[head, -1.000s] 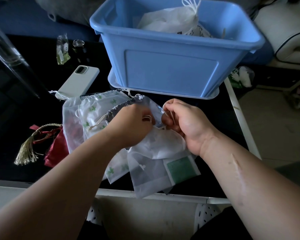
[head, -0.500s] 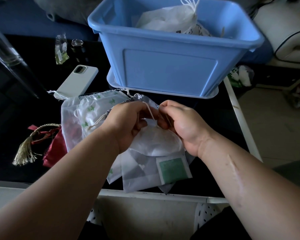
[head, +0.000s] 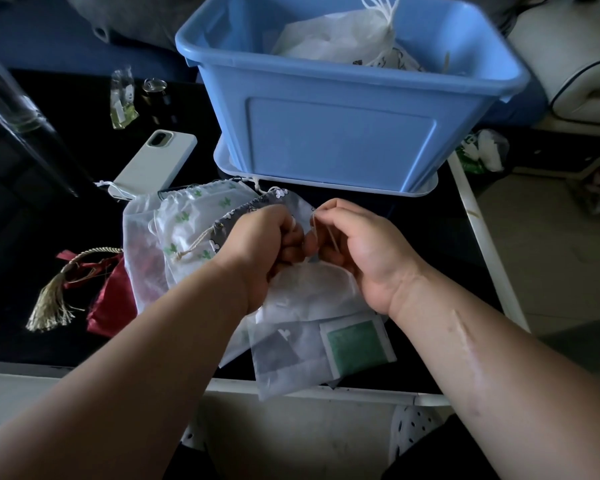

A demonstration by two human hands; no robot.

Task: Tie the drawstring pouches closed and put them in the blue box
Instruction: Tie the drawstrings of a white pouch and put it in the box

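A white drawstring pouch [head: 312, 289] hangs between my hands over the black table. My left hand [head: 260, 244] pinches its gathered neck and cord. My right hand [head: 357, 244] pinches the thin white drawstring [head: 315, 230], which runs up over its fingers. Under the hands lie several loose pouches: a white one with green cactus prints [head: 191, 223], a grey patterned one [head: 257, 204], a sheer white one [head: 141, 258] and a sheer one with a green square inside [head: 326, 348]. The blue box [head: 340, 133] stands behind, with tied white pouches [head: 340, 36] inside.
A white phone [head: 156, 162] lies left of the box. A red pouch with a gold tassel [head: 94, 289] sits at the left. Small packets and a dark jar [head: 155, 93] stand at the back left. The table's white edge [head: 482, 237] runs along the right.
My hands have stayed close together on the white pouch's neck, shifting their grip on the cord. The pouch has bunched up a little under them.
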